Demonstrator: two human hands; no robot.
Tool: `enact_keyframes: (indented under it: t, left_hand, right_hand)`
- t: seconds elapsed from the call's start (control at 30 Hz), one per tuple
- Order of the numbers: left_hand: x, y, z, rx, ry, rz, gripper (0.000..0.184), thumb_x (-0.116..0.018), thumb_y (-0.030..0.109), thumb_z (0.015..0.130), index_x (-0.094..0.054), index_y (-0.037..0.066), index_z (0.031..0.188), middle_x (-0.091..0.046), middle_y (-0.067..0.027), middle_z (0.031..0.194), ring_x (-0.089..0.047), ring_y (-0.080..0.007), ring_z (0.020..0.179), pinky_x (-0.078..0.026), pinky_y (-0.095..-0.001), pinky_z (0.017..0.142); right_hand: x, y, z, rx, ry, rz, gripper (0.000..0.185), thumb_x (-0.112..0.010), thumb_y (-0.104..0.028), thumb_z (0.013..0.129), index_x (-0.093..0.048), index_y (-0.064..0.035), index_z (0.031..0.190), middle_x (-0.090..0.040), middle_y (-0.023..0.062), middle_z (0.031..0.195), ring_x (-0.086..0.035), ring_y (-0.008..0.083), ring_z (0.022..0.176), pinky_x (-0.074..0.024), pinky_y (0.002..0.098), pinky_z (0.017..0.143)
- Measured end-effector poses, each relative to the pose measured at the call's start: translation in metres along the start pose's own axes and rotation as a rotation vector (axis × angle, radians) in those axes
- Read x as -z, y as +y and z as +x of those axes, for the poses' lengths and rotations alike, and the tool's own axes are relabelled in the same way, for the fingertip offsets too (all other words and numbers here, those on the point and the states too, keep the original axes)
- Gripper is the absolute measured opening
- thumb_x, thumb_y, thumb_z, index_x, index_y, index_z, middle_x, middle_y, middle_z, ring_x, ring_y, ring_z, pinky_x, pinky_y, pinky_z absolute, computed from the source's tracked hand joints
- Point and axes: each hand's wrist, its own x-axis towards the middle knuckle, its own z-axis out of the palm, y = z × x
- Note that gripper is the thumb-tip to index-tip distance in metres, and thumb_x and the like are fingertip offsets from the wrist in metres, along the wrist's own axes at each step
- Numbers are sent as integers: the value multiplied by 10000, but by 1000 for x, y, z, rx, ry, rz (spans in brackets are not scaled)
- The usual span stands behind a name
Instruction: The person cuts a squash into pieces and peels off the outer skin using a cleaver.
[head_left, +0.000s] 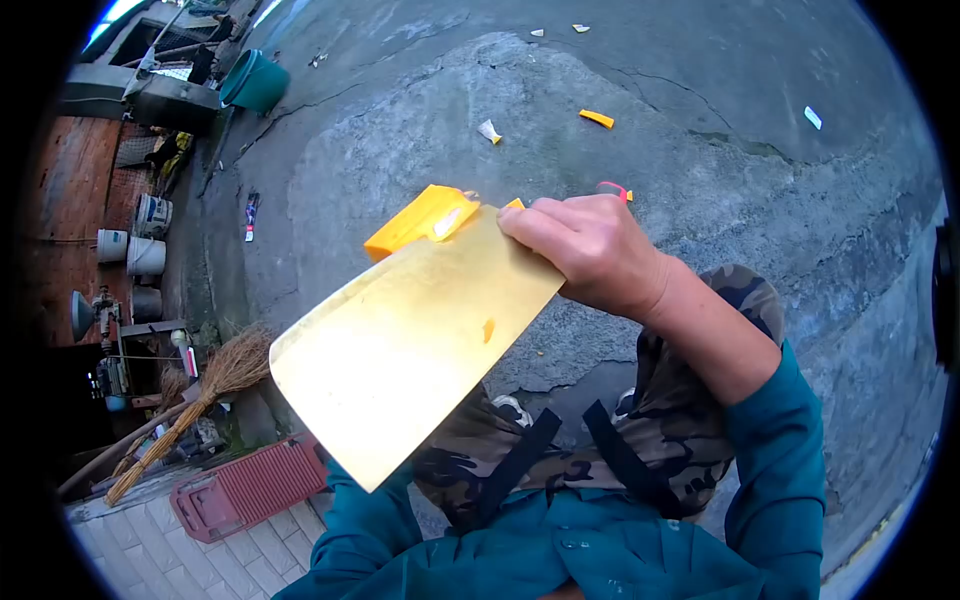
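Because the broad blade (420, 350) presumably needed firm control, my right hand (598, 250) clenched its end; 1 orange chunk (413, 222) sat left of that hand, partly behind the blade, which hid my left hand, whose grip I couldn't tell.

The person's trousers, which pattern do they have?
The trousers have a camouflage pattern; it shows in the head view.

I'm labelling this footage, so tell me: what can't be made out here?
In the head view:
Left hand: out of sight, probably behind the broad blade.
Any handle: covered by the right hand.
Orange chunk: lower side hidden by the blade.
Pale-blue scrap: too small to identify.
Dark shape: cut off at right edge.
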Motion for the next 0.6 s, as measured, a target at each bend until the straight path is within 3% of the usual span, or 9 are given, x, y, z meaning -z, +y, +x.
enact_keyframes:
  t: [0.2,0.27,0.3,0.37,0.4,0.43,0.5,0.53,0.6]
  left_hand:
    - [-7,-2,6,79,-108,75,836,-728,303,545,-480,-8,1281,-604,-164,1152,-623,-295,1026,-510,-379,898]
    - [-13,-8,10,95,-168,133,831,-726,305,548,-482,-8,1278,-607,-164,1144,-626,-294,1020,-513,-377,891]
    - [-18,-8,10,72,-141,128,829,-725,306,550,-483,-8,1277,-609,-164,1140,-628,-294,1017,-515,-376,887]
    - [-24,-5,6,13,78,-15,794,-723,336,577,-494,0,1258,-618,-159,1117,-629,-289,1017,-523,-395,879]
    - [-6,-3,8,40,31,-91,932,-761,504,641,-392,-1,1333,-522,-177,1251,-530,-296,1147,-501,-476,910]
    - [-2,-4,12,26,41,-88,932,-761,504,641,-392,-1,1333,-522,-177,1251,-530,-296,1147,-501,-476,910]
    - [-2,-2,21,-130,92,-328,941,-722,590,679,-383,-1,1329,-538,-155,1203,-533,-275,1098,-468,-508,929]
    - [4,-2,27,-137,17,-427,944,-689,618,717,-360,-4,1347,-541,-146,1184,-526,-263,1081,-407,-502,983]
    - [10,-6,29,-135,69,-454,921,-681,613,730,-372,4,1348,-542,-146,1194,-532,-265,1084,-382,-491,999]
  right_hand:
    - [-12,16,-9,-86,-4,-25,128,-610,-81,774,-506,-58,844,-584,84,696,-646,245,607,-508,343,518]
    - [-20,42,-17,-449,-200,-188,146,-636,-56,819,-576,-37,950,-608,116,728,-646,317,666,-507,374,584]
    - [-15,45,-19,-444,-179,-203,146,-636,-56,819,-576,-37,950,-608,116,728,-646,317,666,-507,374,584]
    - [-12,39,-21,-689,-135,83,91,-600,-86,885,-567,-22,940,-617,133,743,-638,323,662,-481,383,581]
    - [-11,41,-18,-729,-52,163,139,-571,-139,901,-552,-3,922,-651,187,760,-658,350,704,-483,437,613]
    - [-9,41,-14,-714,-58,172,139,-571,-139,901,-552,-3,922,-651,187,760,-658,350,704,-483,437,613]
    - [-5,37,-10,-925,19,313,129,-574,-121,906,-569,1,947,-634,192,734,-659,311,693,-485,402,625]
    - [-3,35,-9,-964,-3,346,132,-577,-113,908,-574,4,969,-619,187,710,-652,275,682,-478,383,625]
    - [-4,30,-11,-895,0,314,136,-579,-117,909,-570,8,961,-619,182,708,-649,270,675,-476,382,621]
